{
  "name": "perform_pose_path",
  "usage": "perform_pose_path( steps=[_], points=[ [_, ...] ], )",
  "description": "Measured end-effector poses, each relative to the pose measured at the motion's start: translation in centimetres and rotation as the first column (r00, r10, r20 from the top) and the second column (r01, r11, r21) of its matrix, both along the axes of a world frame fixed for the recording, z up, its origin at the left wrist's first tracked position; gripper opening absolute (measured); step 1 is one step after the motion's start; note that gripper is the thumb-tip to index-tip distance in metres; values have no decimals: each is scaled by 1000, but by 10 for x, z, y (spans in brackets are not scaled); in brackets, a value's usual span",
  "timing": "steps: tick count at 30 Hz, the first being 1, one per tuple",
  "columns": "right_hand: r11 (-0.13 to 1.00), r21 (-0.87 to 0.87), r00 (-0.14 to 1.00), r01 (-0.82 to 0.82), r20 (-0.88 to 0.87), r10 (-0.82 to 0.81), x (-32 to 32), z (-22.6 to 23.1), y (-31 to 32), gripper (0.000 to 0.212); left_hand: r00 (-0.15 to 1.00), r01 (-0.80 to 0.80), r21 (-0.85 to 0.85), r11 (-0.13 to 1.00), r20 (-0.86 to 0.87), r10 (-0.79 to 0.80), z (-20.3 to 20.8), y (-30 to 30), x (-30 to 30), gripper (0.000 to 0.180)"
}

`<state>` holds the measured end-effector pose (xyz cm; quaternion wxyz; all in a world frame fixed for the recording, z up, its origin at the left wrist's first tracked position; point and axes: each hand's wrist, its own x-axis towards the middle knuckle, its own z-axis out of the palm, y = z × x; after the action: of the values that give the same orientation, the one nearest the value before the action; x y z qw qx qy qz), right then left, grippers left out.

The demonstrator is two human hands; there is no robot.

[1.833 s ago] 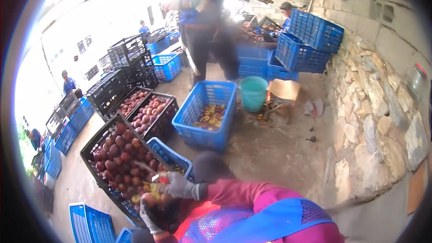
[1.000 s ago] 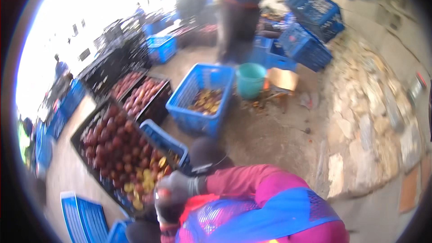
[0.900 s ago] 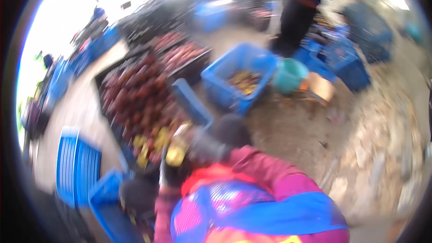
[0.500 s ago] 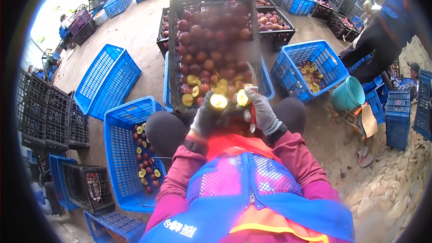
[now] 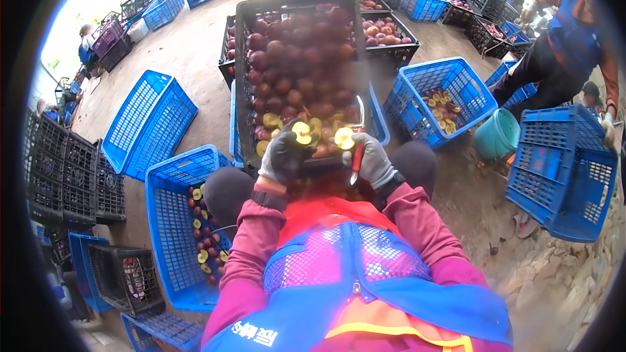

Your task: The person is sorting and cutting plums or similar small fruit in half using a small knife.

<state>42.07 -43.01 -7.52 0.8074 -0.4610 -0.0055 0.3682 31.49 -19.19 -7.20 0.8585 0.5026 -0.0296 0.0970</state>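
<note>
A black crate full of dark red fruit stands in front of my knees. My left hand, in a grey glove, holds a cut fruit half with its yellow flesh up. My right hand, also gloved, holds another yellow fruit half and a red-handled knife whose blade points up over the crate. Several cut halves lie at the near end of the crate.
A blue crate with a few fruits and halves sits at my left knee. Another blue crate with cut pieces is at right, by a teal bucket. A person stands at right beside a blue crate. Empty crates line the left.
The view has swung from the yard down onto my hands and the black crate. Since half a second ago the two hands have held the same pose with the halves and knife.
</note>
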Motion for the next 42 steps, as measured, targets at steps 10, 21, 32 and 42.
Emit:
perform_pose_path(
  steps=[10,21,32,42],
  points=[
    [997,-38,998,64,6,-64,-10,17,-5,34,998,56,-125,991,9,-55,3,-24,2,40],
    [985,-98,984,143,118,-131,-27,16,-8,37,857,-155,332,930,-423,294,-15,9,24,39],
    [974,-220,905,49,422,50,-44,70,17,37,885,-332,478,813,-140,443,-6,-12,-50,32],
    [709,-659,468,251,724,507,6,46,-95,26,796,76,975,-210,68,602,96,75,0,57]
  ],
)
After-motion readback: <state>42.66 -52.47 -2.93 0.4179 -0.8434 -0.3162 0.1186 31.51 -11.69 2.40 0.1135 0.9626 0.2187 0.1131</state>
